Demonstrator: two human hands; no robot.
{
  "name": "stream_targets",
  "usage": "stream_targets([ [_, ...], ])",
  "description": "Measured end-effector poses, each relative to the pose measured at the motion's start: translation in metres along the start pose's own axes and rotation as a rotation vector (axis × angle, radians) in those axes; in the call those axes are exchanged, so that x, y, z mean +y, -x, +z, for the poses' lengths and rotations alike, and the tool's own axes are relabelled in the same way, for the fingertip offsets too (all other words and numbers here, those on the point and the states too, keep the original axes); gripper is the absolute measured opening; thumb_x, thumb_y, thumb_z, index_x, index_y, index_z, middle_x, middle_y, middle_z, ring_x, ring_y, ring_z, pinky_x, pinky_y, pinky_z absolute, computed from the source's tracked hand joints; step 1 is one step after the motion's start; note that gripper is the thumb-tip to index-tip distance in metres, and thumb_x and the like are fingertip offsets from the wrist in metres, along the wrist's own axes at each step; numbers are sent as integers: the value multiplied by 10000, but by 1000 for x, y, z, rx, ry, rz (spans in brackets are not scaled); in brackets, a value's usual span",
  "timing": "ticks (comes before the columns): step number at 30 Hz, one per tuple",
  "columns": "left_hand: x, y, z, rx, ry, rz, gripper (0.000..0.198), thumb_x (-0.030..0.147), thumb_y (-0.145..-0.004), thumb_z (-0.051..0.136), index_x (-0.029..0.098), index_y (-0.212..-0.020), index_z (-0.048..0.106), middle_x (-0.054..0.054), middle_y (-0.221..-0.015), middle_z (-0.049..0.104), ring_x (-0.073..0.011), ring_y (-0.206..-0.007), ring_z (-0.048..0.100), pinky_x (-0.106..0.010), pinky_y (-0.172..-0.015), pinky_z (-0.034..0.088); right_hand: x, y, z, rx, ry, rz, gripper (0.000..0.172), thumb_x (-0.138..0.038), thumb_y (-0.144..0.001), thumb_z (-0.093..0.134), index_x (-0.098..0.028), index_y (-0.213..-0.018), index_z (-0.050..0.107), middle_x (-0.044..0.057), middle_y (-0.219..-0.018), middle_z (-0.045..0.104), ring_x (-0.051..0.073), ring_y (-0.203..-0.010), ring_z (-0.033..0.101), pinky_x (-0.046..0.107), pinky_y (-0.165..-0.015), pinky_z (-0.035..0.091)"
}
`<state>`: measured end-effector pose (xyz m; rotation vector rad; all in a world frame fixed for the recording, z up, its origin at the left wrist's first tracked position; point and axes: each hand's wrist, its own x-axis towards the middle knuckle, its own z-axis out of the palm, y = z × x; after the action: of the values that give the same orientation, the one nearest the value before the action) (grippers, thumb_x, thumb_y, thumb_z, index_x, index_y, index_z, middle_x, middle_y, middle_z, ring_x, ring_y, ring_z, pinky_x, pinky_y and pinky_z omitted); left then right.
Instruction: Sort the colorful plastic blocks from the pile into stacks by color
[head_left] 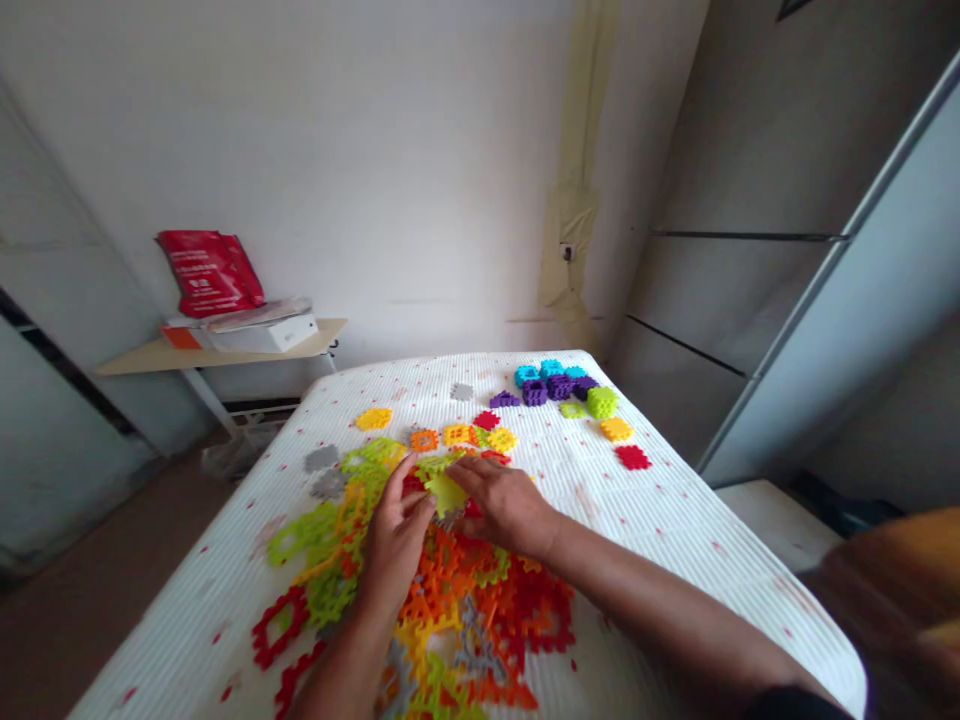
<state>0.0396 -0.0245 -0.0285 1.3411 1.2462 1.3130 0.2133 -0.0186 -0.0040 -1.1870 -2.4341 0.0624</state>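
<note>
Over the pile on the table, a yellow-green notched plastic building tile (445, 490) is held between my two hands. My left hand (397, 530) grips its left side with thumb and fingers. The fingers of my right hand (506, 502) curl over its right edge, and the underside of that grip is hidden. Beneath both hands spreads a heap of loose interlocking tiles, with orange tiles (442, 570), dark red tiles (536, 610), lime-green tiles (307, 535) and grey tiles (476, 640) jumbled together.
Stacked purple tiles (535, 392), blue tiles (551, 368) and a lime-green stack (602, 402) stand at the table's far right. Yellow tiles (373, 419) and a red tile (634, 457) lie apart. A side table (315, 342) bears a red bag (210, 275). A cabinet (720, 300) rises at right.
</note>
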Motion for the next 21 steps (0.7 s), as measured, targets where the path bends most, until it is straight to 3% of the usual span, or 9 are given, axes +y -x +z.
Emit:
stream_targets([
  [8,2,2,5,-25,-32,2,727,393,-743,597,231,-1390,311,39,-653,586,-139,-648,569,-233,-625,466,-13,-7,3,6,133,-6,525,-390,-782,616,-160,-1235,486,123,-1245,542,238,-1044,548,333,-817,495],
  [11,3,3,6,-31,-37,7,755,422,-733,619,244,-1393,298,10,-738,645,-167,-760,622,-269,-720,493,0,-6,-7,-8,110,-11,521,-351,-768,634,-179,-1239,493,108,-1244,551,227,-1055,546,323,-829,487],
  [13,2,2,3,-17,-16,11,748,437,-735,624,273,-1388,298,-18,-859,677,-185,-882,635,-314,-837,480,27,-5,-23,-19,98,47,560,-327,-745,663,-200,-1261,486,103,-1280,532,218,-1085,540,316,-858,472],
  [15,0,1,-3,26,-11,25,727,449,-736,626,295,-1375,315,-34,-937,683,-200,-964,625,-347,-906,453,67,-1,-46,-18,146,203,588,-287,-727,682,-209,-1275,484,99,-1299,523,214,-1101,540,308,-874,459],
  [19,-3,-4,-16,160,-44,51,696,476,-710,639,281,-1332,393,-39,-926,690,-216,-946,631,-347,-889,465,162,13,-96,-107,402,612,568,-300,-738,664,-251,-1280,502,67,-1258,564,233,-1085,558,310,-860,461],
  [21,-4,-5,-20,210,-48,47,685,495,-697,639,275,-1310,423,-29,-896,694,-216,-916,636,-343,-877,473,200,20,-113,-206,467,725,564,-303,-734,663,-263,-1276,511,58,-1241,579,234,-1080,564,302,-849,466],
])
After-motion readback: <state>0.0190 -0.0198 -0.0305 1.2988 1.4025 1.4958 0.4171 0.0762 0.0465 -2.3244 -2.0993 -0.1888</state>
